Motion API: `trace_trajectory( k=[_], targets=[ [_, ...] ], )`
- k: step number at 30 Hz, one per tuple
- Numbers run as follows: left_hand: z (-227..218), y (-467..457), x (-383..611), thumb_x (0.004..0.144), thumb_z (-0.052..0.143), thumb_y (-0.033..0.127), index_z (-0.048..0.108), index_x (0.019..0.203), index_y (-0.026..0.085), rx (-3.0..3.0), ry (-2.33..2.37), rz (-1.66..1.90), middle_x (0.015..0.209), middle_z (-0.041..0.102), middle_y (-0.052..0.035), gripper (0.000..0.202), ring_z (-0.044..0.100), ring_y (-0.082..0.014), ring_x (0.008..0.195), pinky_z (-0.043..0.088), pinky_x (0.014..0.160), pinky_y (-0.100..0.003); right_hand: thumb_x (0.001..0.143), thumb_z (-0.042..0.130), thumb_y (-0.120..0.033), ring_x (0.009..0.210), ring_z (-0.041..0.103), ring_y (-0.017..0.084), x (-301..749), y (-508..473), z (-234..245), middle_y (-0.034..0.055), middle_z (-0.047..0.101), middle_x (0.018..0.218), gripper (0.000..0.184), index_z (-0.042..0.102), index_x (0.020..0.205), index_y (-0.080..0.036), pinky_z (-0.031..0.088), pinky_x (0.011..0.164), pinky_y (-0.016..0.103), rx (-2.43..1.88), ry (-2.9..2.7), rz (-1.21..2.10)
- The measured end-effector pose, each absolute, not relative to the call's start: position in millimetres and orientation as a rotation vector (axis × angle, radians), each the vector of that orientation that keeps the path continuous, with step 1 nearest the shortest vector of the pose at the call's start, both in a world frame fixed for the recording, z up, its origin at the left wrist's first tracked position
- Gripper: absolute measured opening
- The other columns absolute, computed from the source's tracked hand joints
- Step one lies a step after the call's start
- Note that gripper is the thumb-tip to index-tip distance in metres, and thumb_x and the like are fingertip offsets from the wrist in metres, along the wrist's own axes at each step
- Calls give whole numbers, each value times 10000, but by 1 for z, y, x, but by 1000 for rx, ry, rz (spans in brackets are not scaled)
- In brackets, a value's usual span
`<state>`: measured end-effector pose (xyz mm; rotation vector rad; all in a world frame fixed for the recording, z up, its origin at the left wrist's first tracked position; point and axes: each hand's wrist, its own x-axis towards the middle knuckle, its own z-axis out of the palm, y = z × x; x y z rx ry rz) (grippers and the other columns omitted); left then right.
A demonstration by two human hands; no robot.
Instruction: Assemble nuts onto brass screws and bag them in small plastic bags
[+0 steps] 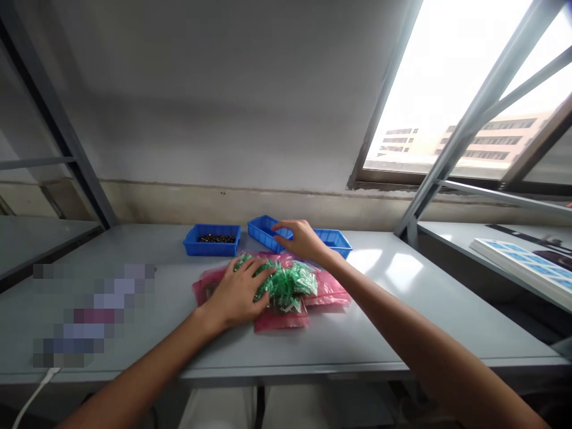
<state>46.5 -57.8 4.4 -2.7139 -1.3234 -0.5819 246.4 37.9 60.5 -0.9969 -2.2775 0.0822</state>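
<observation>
My left hand (241, 292) lies with its fingers spread on a heap of small clear packets with green contents (286, 283). Under that heap are pink plastic bags (281, 322), spread over the middle of the table. My right hand (301, 238) is over the near right side of the middle blue bin (261, 232), thumb and fingers apart, with nothing visible between them. Whether its fingertips touch the bin I cannot tell. Partly behind my right wrist is another blue bin (337, 241).
At the back left stands a blue bin (192, 243) with small dark parts (217, 238) in it. A blurred-out object (100, 313) with a white cable (38, 390) lies on the grey table (370, 333) at left. Metal posts (420, 208) rise at both sides.
</observation>
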Motion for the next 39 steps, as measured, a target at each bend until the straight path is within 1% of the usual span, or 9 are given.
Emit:
trace_trajectory(
  k=[2, 4, 9, 15, 19, 22, 25, 30, 39],
  targets=[
    [4, -52, 37, 912, 475, 429, 442, 1423, 290, -2729, -1384, -517, 1492, 446, -91, 531, 345, -328, 1394, 182, 1122, -635, 915, 577, -297, 991, 676, 212, 247, 6, 55, 44, 723, 1090, 272, 691, 1156, -242, 501, 900, 332, -899, -2445, 188],
    [4, -46, 23, 937, 423, 455, 368, 1474, 306, -2731, -1484, -481, 1548, 366, -83, 560, 295, -318, 1431, 230, 1115, -614, 915, 590, -338, 1157, 608, 235, 248, -21, 43, 50, 662, 1241, 374, 616, 1283, -280, 453, 1006, 380, -806, -2589, 198],
    [-4, -43, -19, 983, 291, 467, 268, 1523, 302, -2661, -1747, -423, 1589, 275, -66, 565, 227, -300, 1467, 272, 1120, -574, 909, 553, -536, 1424, 308, 338, 256, -48, 14, 75, 316, 1558, 586, 458, 1442, -313, 272, 1147, 546, -1013, -2639, 108],
    [-16, -60, -24, 986, 258, 474, 164, 1552, 226, -2529, -1872, -355, 1611, 169, -78, 625, 166, -298, 1483, 258, 1143, -553, 946, 362, -643, 1468, 183, 322, 249, -30, 13, 136, 238, 1578, 720, 352, 1509, -194, 261, 1162, 518, -1302, -2541, 216],
    [-16, -79, 8, 971, 314, 501, 138, 1553, 259, -2617, -1631, -301, 1617, 115, -42, 655, 116, -290, 1494, 148, 1179, -575, 1009, 322, -489, 1476, 151, 300, 233, -21, 8, 121, 240, 1581, 586, 352, 1508, -183, 209, 1185, 507, -1230, -2563, 162],
    [-11, -88, 31, 969, 344, 466, 149, 1554, 228, -2710, -1522, -295, 1613, 133, -51, 661, 109, -276, 1496, 132, 1198, -541, 1010, 336, -298, 1471, 174, 297, 232, -20, 4, 97, 253, 1581, 505, 348, 1509, -222, 217, 1183, 514, -1151, -2599, 159],
    [-6, -89, 44, 978, 345, 449, 145, 1554, 222, -2839, -1400, -279, 1613, 147, -40, 650, 109, -247, 1498, 94, 1217, -512, 988, 384, -261, 1460, 226, 295, 244, -23, 3, 108, 287, 1569, 492, 402, 1477, -214, 242, 1176, 518, -1105, -2549, 183],
    [1, -87, 64, 990, 336, 457, 173, 1550, 214, -2973, -1272, -325, 1615, 142, -60, 631, 100, -246, 1498, 94, 1221, -499, 971, 324, -144, 1335, 448, 237, 269, -24, 0, 115, 475, 1445, 441, 535, 1354, -199, 411, 1088, 427, -1041, -2367, 244],
    [4, -63, 68, 998, 270, 524, 336, 1500, 278, -3100, -1268, -395, 1618, 143, -39, 563, 69, -256, 1499, 123, 1215, -498, 944, 457, -178, 1118, 605, 225, 295, -24, 6, 80, 653, 1200, 317, 592, 1227, -226, 493, 953, 380, -1055, -2257, 321]
  ],
)
